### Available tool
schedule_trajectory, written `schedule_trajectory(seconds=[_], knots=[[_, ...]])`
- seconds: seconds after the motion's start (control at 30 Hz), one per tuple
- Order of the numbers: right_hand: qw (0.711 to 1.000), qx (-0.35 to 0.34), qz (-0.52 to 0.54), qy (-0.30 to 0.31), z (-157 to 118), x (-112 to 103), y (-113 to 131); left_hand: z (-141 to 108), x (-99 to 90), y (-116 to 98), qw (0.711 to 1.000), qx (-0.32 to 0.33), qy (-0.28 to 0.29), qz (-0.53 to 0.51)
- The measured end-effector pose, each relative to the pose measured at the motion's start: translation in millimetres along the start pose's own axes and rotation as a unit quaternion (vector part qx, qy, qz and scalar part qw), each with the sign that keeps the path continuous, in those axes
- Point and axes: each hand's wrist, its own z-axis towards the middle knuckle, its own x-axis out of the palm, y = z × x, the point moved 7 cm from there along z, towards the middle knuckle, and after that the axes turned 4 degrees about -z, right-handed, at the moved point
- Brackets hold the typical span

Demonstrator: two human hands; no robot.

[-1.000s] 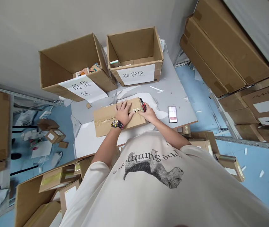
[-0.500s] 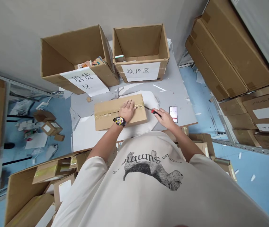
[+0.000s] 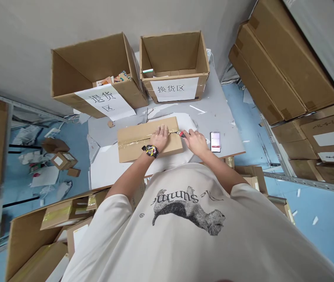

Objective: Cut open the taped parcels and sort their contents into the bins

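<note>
A taped cardboard box (image 3: 134, 143) lies lengthwise on the table in front of me, with clear tape along its top seam. My left hand (image 3: 159, 137) rests flat on the box's top, right of its middle, fingers stretched out. Wrapped in my right hand (image 3: 195, 141) is a red and black utility knife (image 3: 182, 134). The knife's tip reaches over the right end of the box at the taped seam, close to my left fingers. How deep the blade sits in the tape, I cannot tell.
Two big open cartons with paper signs, the left carton (image 3: 87, 62) and the right carton (image 3: 173, 53), stand at the table's back. A lit phone (image 3: 215, 141) lies to the right. Paper scraps litter the table (image 3: 105, 168). Stacked boxes (image 3: 284, 74) fill the right side.
My right hand has moved left with the utility knife, from beside the box to the seam at its right end. My left hand has shifted slightly right on the box.
</note>
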Motion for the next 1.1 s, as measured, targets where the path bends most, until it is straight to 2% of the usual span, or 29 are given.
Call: schedule_trajectory(seconds=[0.17, 0.3, 0.47, 0.67, 0.8, 0.9, 1.0, 1.1], knots=[[1.0, -0.006, -0.014, -0.011, -6.1, -2.9, -20.5, -3.0, 1.7, -0.3, 1.0, 0.005, -0.009, -0.018], [1.0, -0.018, -0.007, -0.012, -0.5, -1.9, -30.8, -3.8, 1.3, 1.4, 0.999, 0.003, -0.017, -0.031], [0.999, -0.041, -0.004, -0.013, 29.2, -2.7, -37.3, -7.2, 0.5, 1.0, 0.999, -0.01, -0.024, -0.043], [1.0, -0.015, -0.001, -0.026, 69.0, -16.9, -52.6, -13.1, -6.3, -3.0, 0.998, -0.016, -0.039, -0.056], [1.0, -0.009, 0.014, -0.025, 56.9, -15.5, -63.0, -20.2, -14.0, -8.1, 0.995, -0.005, -0.063, -0.072], [0.996, 0.045, 0.065, -0.049, 32.6, -10.3, -79.2, -24.5, -17.7, -10.6, 0.994, 0.0, -0.076, -0.079], [0.969, 0.101, 0.197, -0.107, 9.8, -6.0, -89.7, -22.6, -19.4, -12.7, 0.993, 0.014, -0.072, -0.09], [0.899, 0.16, 0.386, -0.129, -2.7, 3.2, -82.2, -19.2, -23.3, -17.3, 0.991, 0.039, -0.063, -0.111]])
